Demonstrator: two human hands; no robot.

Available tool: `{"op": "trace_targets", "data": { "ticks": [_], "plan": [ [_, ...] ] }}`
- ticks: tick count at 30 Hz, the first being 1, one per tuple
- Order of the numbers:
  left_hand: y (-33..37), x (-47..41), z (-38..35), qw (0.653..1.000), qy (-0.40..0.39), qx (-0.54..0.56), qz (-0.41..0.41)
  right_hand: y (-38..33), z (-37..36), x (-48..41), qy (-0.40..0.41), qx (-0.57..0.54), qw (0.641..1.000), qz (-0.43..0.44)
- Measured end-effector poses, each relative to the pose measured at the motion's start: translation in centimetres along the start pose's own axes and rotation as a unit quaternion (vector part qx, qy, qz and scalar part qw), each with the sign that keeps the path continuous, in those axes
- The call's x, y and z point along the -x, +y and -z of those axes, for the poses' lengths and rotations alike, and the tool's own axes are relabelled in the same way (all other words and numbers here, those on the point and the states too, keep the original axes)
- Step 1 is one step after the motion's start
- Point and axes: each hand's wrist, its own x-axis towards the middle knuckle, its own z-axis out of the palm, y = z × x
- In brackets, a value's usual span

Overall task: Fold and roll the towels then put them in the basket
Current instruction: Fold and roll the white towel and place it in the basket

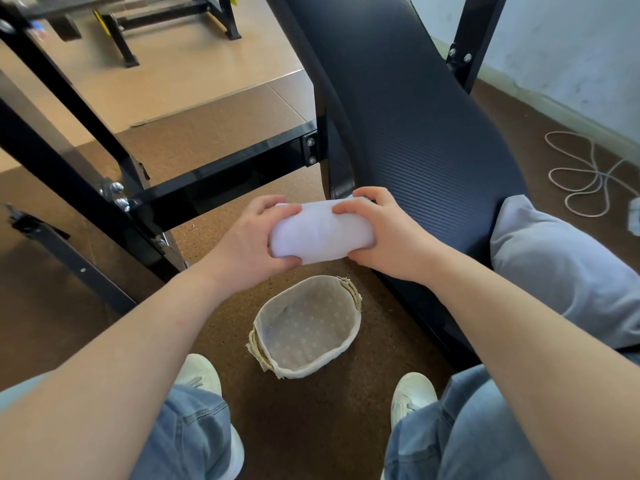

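Both hands — left hand point(251, 242), right hand point(384, 233) — curl their fingers point(348, 207) round a rolled white cloth towel point(320, 233), held above the oval fabric-lined woven basket point(341, 353) — on the floor.

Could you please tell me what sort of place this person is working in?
Most likely a gym or workout room: a bolted black steel frame, a ribbed dark exercise mat draped beside it, and more black-and-yellow equipment stands further back.
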Motion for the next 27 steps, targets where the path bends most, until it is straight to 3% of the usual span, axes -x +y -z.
{"op": "trace_targets", "data": {
  "ticks": [8, 14, 17, 19, 22, 27],
  "plan": [
    [-0.3, 0.6, -0.1, 0.994, 0.06, -0.072, -0.056, 0.1, -0.3, 0.3, 0.057, 0.007, 0.998, 0.022],
    [-0.5, 0.2, -0.3, 0.994, 0.096, 0.055, -0.001, -0.1, -1.1, -0.2, 0.077, -0.071, 0.994, -0.001],
    [0.1, 0.0, -0.2, 0.992, 0.097, 0.07, 0.035, -0.5, -1.3, -0.6, 0.065, -0.169, 0.983, -0.043],
    [0.7, -0.1, -0.2, 0.984, 0.091, 0.138, 0.059, -0.6, -1.5, -0.9, 0.086, -0.206, 0.972, -0.077],
    [1.2, -0.1, -0.2, 0.973, 0.116, 0.186, 0.077, -0.4, -1.4, -1.1, 0.116, -0.214, 0.965, -0.093],
    [1.6, 0.2, -0.1, 0.962, 0.109, 0.226, 0.104, -0.6, -1.2, -0.6, 0.094, -0.21, 0.968, -0.102]
  ]
}}
